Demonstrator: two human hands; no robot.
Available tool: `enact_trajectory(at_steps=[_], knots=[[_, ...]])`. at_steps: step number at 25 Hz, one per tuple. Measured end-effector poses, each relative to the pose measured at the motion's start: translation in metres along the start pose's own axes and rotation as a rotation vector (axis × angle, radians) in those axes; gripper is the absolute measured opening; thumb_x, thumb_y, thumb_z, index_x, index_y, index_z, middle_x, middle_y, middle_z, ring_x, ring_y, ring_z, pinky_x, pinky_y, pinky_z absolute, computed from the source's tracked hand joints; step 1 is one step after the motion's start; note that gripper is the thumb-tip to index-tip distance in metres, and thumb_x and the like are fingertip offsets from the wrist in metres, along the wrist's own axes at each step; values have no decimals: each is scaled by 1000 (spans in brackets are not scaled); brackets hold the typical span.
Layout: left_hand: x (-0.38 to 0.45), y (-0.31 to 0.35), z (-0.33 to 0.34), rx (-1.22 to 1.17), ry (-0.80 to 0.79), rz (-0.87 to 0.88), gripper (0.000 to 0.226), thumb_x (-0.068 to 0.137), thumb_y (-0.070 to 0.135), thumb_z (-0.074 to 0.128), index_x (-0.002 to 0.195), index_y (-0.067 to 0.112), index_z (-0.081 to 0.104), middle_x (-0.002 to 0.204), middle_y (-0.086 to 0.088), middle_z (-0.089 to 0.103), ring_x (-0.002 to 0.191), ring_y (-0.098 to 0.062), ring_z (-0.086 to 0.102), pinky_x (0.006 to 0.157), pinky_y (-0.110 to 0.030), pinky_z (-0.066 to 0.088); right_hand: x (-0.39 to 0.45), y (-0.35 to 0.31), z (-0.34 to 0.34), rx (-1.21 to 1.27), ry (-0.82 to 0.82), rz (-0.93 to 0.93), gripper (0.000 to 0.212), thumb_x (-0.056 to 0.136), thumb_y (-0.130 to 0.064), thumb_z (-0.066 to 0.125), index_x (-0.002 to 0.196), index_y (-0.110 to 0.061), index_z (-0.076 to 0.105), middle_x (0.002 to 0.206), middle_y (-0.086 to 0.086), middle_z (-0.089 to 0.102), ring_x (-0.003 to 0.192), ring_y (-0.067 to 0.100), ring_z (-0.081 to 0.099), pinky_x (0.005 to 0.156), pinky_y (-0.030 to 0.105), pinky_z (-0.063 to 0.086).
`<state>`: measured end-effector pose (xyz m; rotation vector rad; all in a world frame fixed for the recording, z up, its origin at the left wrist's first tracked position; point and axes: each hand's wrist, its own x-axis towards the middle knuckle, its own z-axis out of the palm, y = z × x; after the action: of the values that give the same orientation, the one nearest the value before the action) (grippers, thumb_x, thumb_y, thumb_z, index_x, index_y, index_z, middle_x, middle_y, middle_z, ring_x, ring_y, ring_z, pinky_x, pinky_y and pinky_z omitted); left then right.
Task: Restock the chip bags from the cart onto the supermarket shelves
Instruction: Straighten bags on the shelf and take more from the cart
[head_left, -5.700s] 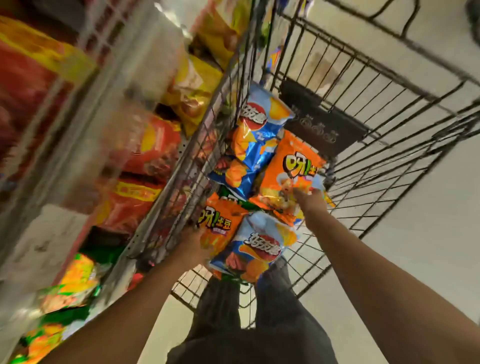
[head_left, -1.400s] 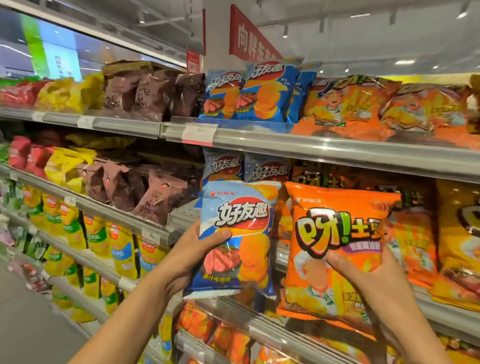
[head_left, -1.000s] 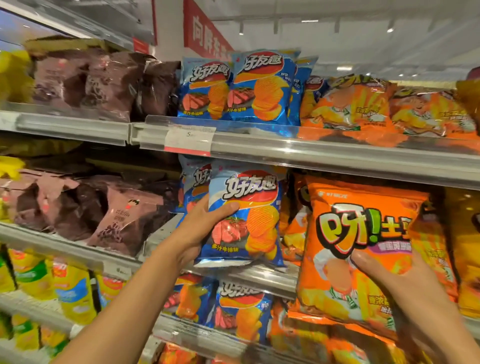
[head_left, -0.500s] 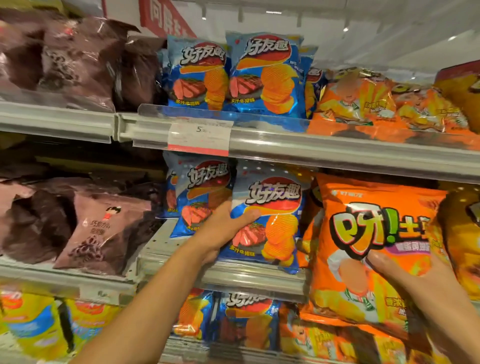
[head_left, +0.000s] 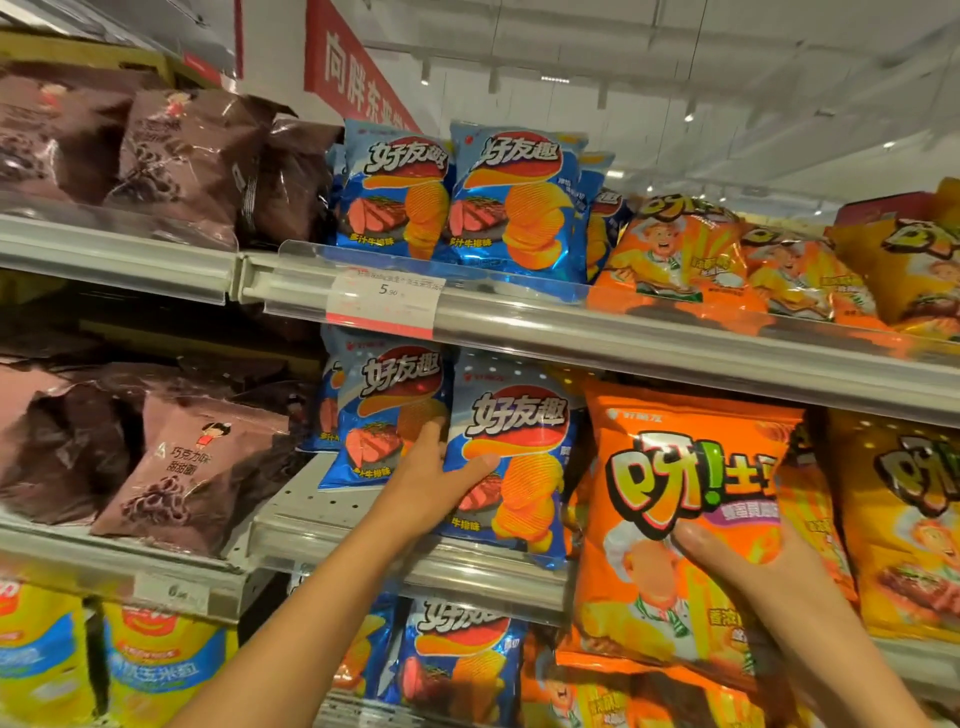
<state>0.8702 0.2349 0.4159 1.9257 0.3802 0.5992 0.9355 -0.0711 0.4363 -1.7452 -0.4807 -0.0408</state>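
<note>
Left hand (head_left: 434, 483) grips blue bag (head_left: 511, 457), standing it upright on middle shelf (head_left: 363, 525) beside matching stock. Right hand (head_left: 769, 582) pinches orange bag (head_left: 675, 519), held before its own row, likely next.

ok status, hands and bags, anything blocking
Left hand grips blue bag, standing on middle shelf. Right hand holds orange bag in front of the shelf. Nothing blocking.

Grey metal shelves (head_left: 649, 343) carry upright chip bags (head_left: 514, 202).
</note>
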Motion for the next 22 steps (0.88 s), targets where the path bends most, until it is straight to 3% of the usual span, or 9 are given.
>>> enact_trajectory(at_steps=[3,6,9,14,18,22], knots=[[-14,0,6,144,133,100,87,87,55,68,153,15,28,151,-7,40,138,-22,40,102,-27,34,-4,-2,-4,13,-45,-46,91,39,-74,84,120,-39,61,97,-18,77,84,3,73,75,33,53],[-36,5,24,375,352,423,79,90,52,64,154,20,30,143,-1,37,133,-12,33,105,-28,31,-11,0,-12,41,-90,-63,70,53,-63,88,115,-44,60,94,-25,75,80,-7,70,70,25,48],[-51,18,48,445,301,633,65,94,51,57,150,21,40,142,2,39,133,-9,34,110,-27,30,-16,3,-26,66,-128,-70,70,55,-60,89,118,-44,61,102,-20,77,89,-2,73,75,27,52],[-63,56,83,448,186,872,51,94,44,53,140,23,49,139,4,45,131,-10,41,110,-23,34,-19,1,-65,17,-150,-88,83,36,-74,91,111,-65,56,109,-25,74,98,-5,70,83,28,53],[-58,104,83,456,272,1064,46,95,37,57,135,15,57,138,0,51,135,-15,42,115,-17,27,-16,-24,-105,54,-212,-142,92,43,-55,100,125,-43,61,119,-6,75,108,15,73,95,45,53],[-36,160,66,570,421,1165,44,96,34,55,131,9,63,134,-10,56,137,-29,43,118,-32,30,6,-70,-123,126,-227,-269,74,56,-50,96,122,-33,69,117,3,76,109,26,73,91,47,59]])
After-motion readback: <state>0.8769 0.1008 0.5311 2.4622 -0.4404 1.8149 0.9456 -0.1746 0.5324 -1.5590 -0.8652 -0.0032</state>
